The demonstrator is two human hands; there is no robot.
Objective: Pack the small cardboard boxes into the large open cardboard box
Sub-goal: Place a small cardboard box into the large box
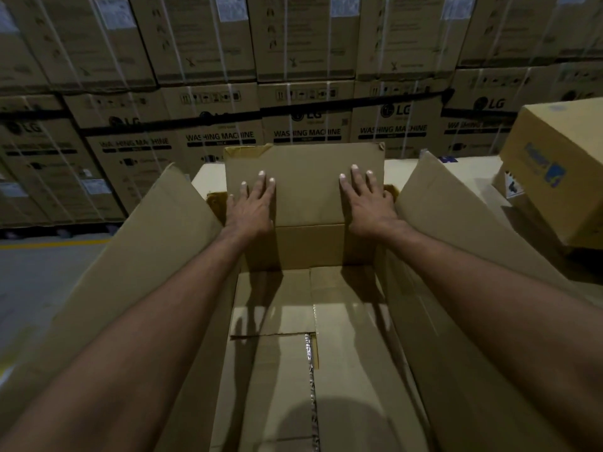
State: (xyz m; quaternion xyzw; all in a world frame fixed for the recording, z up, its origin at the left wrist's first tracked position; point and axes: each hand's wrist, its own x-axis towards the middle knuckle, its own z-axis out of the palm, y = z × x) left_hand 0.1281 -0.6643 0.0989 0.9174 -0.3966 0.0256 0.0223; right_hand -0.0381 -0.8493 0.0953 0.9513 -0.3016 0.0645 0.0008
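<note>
The large open cardboard box fills the lower middle of the head view, and nothing lies on its taped bottom. Its far flap stands upright. My left hand and my right hand both press flat against that flap with straight, spread fingers. The left side flap and the right side flap lean outward. A smaller cardboard box with a blue logo sits tilted at the right edge, beyond the right flap.
A wall of stacked washing machine cartons stands behind the box. A pale surface carries the box. Grey floor with a yellow line lies to the left.
</note>
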